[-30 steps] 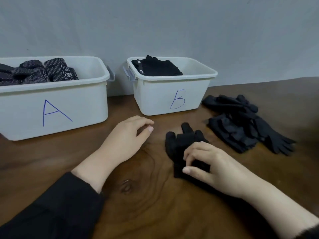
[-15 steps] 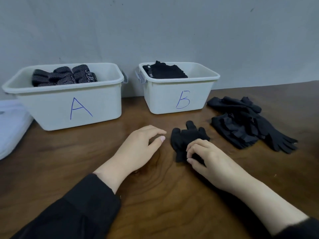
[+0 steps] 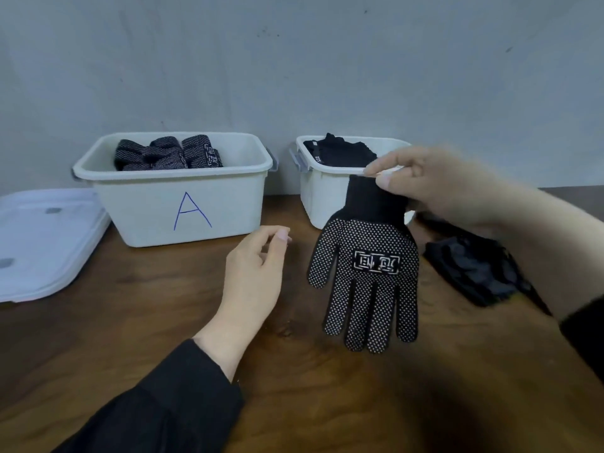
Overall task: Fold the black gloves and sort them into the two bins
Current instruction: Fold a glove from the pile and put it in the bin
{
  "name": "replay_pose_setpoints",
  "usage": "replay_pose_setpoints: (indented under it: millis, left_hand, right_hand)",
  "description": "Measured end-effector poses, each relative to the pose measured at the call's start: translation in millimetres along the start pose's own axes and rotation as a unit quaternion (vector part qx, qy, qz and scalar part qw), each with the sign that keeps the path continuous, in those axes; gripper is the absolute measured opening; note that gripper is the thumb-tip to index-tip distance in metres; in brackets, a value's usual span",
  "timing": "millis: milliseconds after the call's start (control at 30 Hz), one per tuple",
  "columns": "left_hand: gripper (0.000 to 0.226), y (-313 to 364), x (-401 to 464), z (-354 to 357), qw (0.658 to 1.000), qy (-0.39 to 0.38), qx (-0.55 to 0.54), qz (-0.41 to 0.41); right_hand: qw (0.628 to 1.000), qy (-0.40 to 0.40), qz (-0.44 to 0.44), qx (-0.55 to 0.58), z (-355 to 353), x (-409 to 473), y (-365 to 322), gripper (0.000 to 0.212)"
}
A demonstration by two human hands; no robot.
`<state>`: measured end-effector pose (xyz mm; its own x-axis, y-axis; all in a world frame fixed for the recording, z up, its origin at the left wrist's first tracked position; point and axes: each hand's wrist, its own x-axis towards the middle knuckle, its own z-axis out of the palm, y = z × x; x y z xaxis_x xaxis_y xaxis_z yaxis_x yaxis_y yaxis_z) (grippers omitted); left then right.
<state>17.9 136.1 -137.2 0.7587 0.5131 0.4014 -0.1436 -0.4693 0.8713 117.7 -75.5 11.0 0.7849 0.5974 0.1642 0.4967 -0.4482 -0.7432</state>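
Observation:
My right hand (image 3: pixel 434 184) pinches the cuff of a black glove (image 3: pixel 366 276) with white dots and a white label, and the glove hangs fingers-down above the table in front of bin B (image 3: pixel 310 191). My left hand (image 3: pixel 258 273) hovers to the left of the glove with loosely curled fingers, holding nothing. Bin A (image 3: pixel 183 204), a white tub marked with a blue A, holds folded dotted gloves (image 3: pixel 166 153). Bin B holds plain black gloves (image 3: pixel 343 153); its letter is hidden behind the hanging glove. A pile of black gloves (image 3: pixel 474 269) lies at the right, partly behind my right forearm.
White bin lids (image 3: pixel 42 243) lie flat at the left edge of the wooden table (image 3: pixel 130 322). A grey wall stands right behind the bins.
My right hand has lifted the glove off the table by its cuff, and it now hangs unfolded with its dotted side showing. My left hand has stayed beside it. The view has shifted left.

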Motion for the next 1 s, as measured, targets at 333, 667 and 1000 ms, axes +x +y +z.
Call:
replay_pose_setpoints:
  millis: [333, 667, 1000]
  left_hand:
    - [0.022, -2, 5, -8, 0.995, 0.084, -0.063, 0.000]
    - [0.026, -1, 2, -6, 0.994, -0.059, 0.076, 0.051]
    - [0.029, 8, -10, 7, 0.948, -0.180, 0.240, 0.109]
  right_hand:
    - [0.963, 0.180, -0.167, -0.111, 48, -2, 0, 0.015]
    - [0.972, -0.034, -0.109, -0.206, 124, -67, 87, 0.038]
    - [0.993, 0.083, -0.063, -0.057, 115, -60, 87, 0.021]
